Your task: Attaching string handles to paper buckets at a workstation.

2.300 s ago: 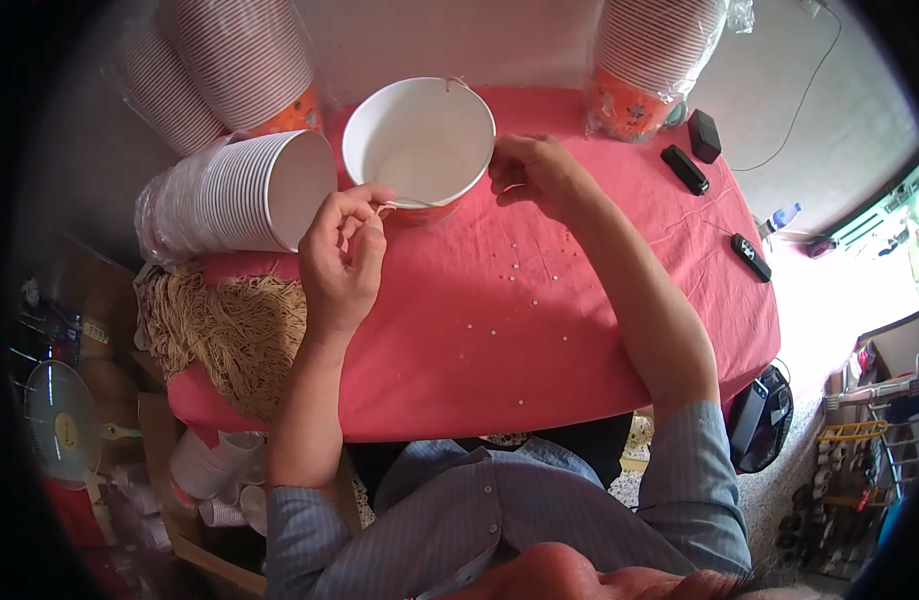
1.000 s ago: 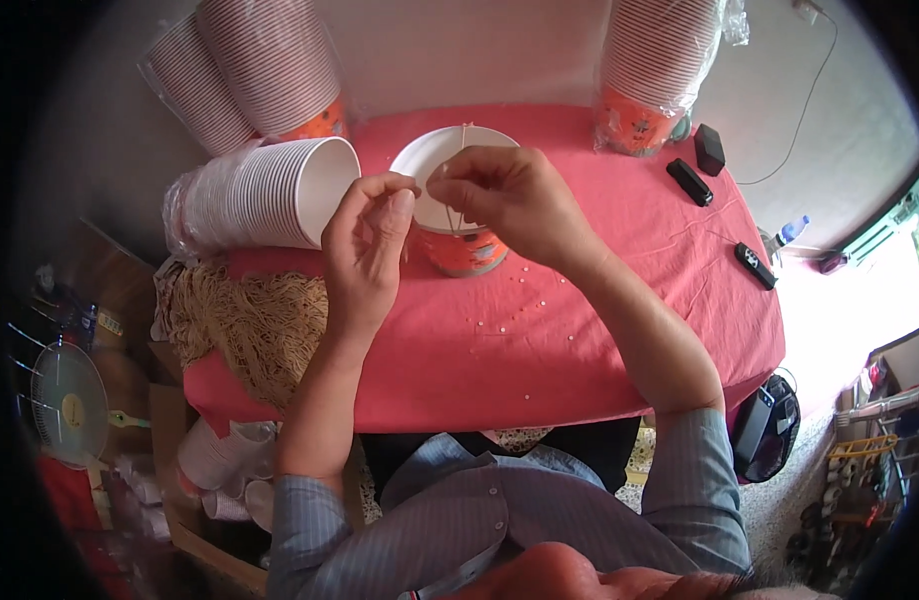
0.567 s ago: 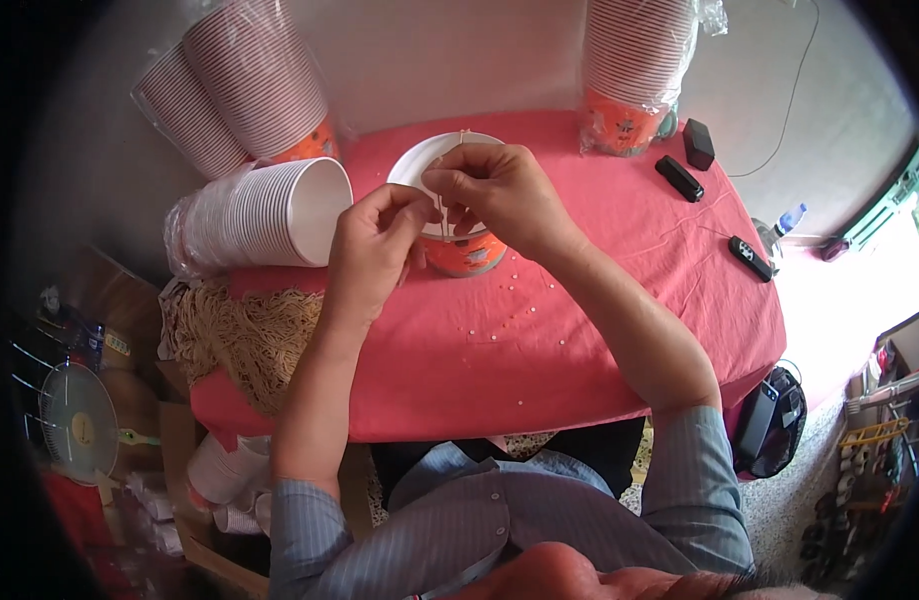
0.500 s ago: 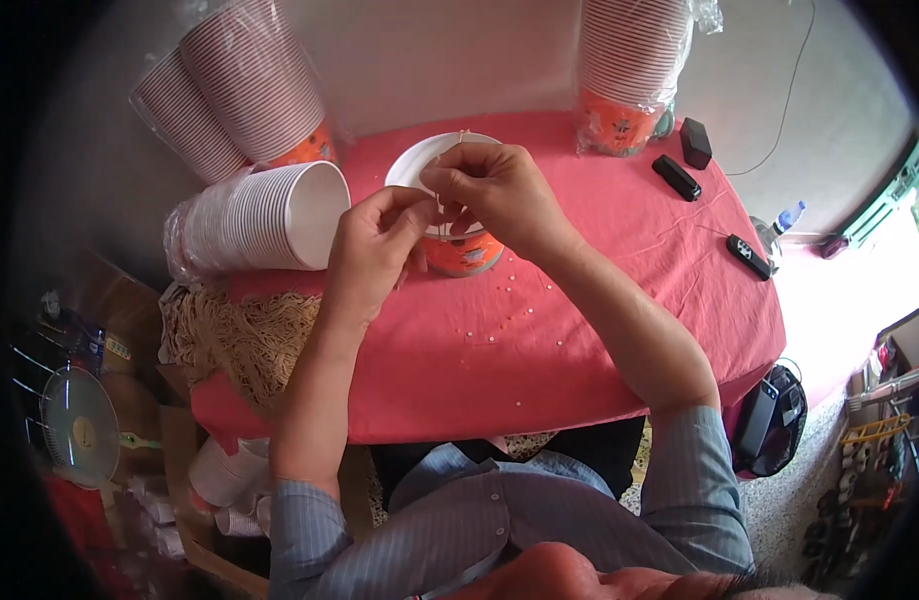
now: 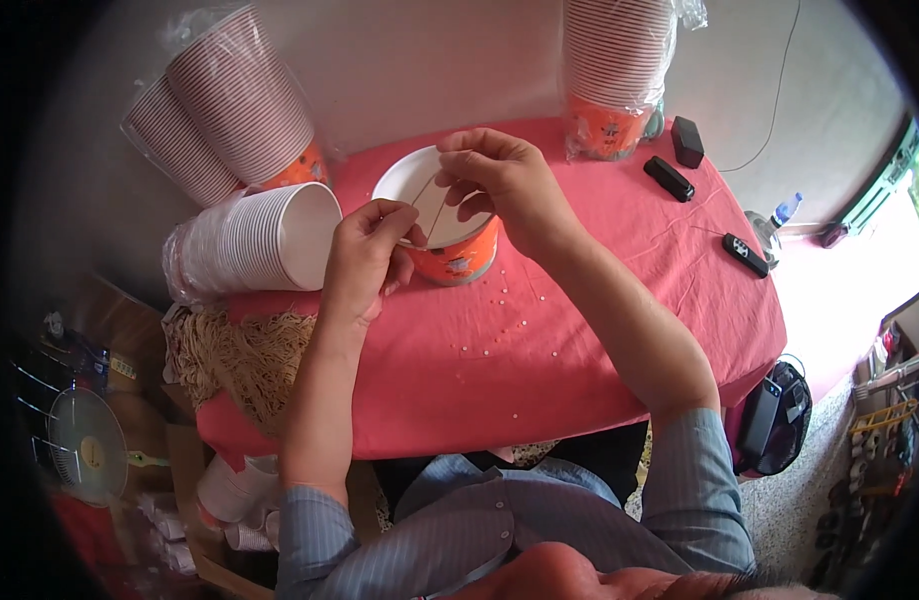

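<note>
An orange paper bucket [image 5: 458, 257] with a white inside stands upright near the table's far middle. My left hand [image 5: 365, 252] is at the bucket's left side, thumb and forefinger pinching a thin beige string [image 5: 437, 222]. Two strands of that string run up to my right hand [image 5: 505, 180], whose curled fingers hold the other end over the bucket's right rim. Exactly how the string lies in the right fingers is hidden. Beside my left forearm, a tangled heap of beige strings [image 5: 242, 350] hangs over the table's left edge.
Nested white buckets in plastic [image 5: 255, 240] lie at the left; wrapped bucket stacks [image 5: 242, 95] stand behind, another stack [image 5: 620, 60] at the back right. Small beads [image 5: 505, 301] dot the red tablecloth [image 5: 450, 400]. Black devices [image 5: 670, 179] and a key fob [image 5: 746, 255] lie at the right.
My hands have drawn slightly apart, and the string between them now shows as two longer strands. The right fingers have opened a little. The whole view has shifted slightly.
</note>
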A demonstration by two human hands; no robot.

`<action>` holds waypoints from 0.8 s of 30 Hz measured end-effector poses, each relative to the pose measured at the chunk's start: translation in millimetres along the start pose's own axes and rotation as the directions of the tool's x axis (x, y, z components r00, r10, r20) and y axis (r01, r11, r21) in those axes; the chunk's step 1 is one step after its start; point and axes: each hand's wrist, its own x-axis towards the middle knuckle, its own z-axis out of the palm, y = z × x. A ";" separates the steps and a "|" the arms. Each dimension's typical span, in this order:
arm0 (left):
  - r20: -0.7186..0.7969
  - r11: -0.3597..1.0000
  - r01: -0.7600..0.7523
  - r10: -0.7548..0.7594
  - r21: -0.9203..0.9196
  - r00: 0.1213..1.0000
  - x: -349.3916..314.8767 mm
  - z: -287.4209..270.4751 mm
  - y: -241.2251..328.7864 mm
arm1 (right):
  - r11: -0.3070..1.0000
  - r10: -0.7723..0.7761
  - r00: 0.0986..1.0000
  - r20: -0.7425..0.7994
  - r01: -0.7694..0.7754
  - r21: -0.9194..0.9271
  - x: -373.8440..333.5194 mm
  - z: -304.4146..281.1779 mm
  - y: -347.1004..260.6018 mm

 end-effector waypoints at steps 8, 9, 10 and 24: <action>0.002 0.967 -0.070 0.072 0.244 0.997 -3.7 -1.7 0.5 | 0.988 -0.081 0.993 0.090 0.092 -0.128 1.5 5.9 0.8; 0.003 0.968 -0.069 0.070 0.243 0.998 -5.6 -0.7 0.0 | 0.974 -0.132 0.984 0.121 0.151 -0.170 1.6 7.6 2.4; 0.038 0.964 -0.066 0.058 0.257 0.998 -7.5 0.3 -0.7 | 0.970 -0.137 0.982 0.127 0.159 -0.183 2.4 7.0 6.2; 0.031 0.979 -0.024 0.018 0.202 0.999 -6.5 -15.6 -2.7 | 0.821 -0.302 0.952 0.042 0.282 -0.497 -3.1 4.7 -5.3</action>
